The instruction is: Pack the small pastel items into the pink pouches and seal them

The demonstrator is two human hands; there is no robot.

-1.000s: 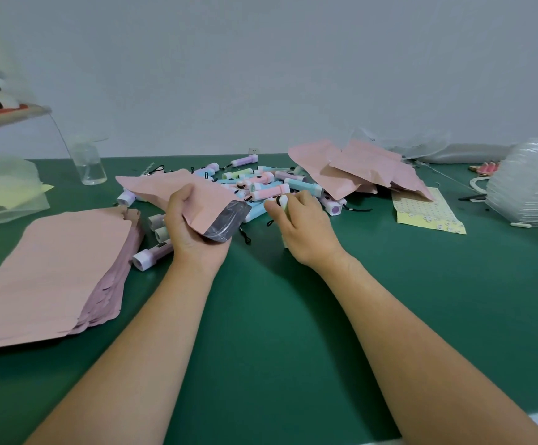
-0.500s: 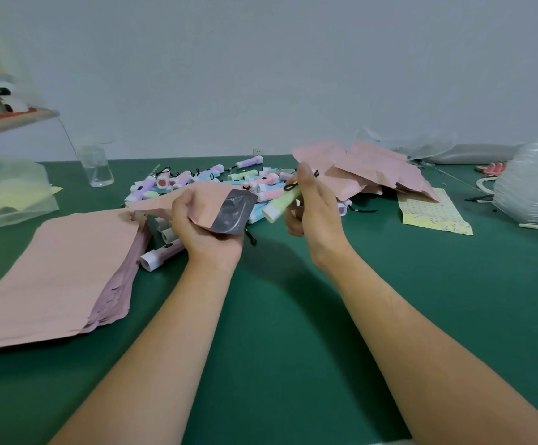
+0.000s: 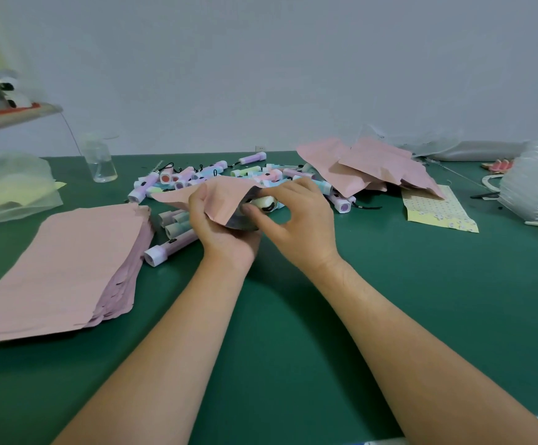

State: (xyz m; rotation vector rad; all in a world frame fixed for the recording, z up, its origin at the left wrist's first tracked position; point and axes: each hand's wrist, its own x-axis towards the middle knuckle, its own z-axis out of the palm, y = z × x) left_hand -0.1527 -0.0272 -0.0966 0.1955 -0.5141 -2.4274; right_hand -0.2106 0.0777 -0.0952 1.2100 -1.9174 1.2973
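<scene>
My left hand [image 3: 219, 226] grips a pink pouch [image 3: 226, 195] by its mouth, and the silver lining shows at the opening. My right hand [image 3: 296, 223] pinches a pale green pastel item [image 3: 266, 203] whose end sits in the pouch mouth. Behind my hands lies a heap of pastel items [image 3: 210, 175] in pink, purple, blue and green. A purple pastel item [image 3: 168, 250] lies beside a thick stack of flat pink pouches [image 3: 62, 268] at the left. Several filled pink pouches [image 3: 367, 168] are piled at the back right.
A clear bottle [image 3: 100, 162] stands at the back left next to a clear plastic bag [image 3: 7, 187]. A yellow patterned sheet [image 3: 438, 210] lies at the right, near a stack of clear plastic [image 3: 537, 184]. The green table [image 3: 293, 316] reaches the wall.
My right hand picked a pale green item out of the heap, lifted it and brought it left into the mouth of the pouch. My left hand kept holding the pouch open.
</scene>
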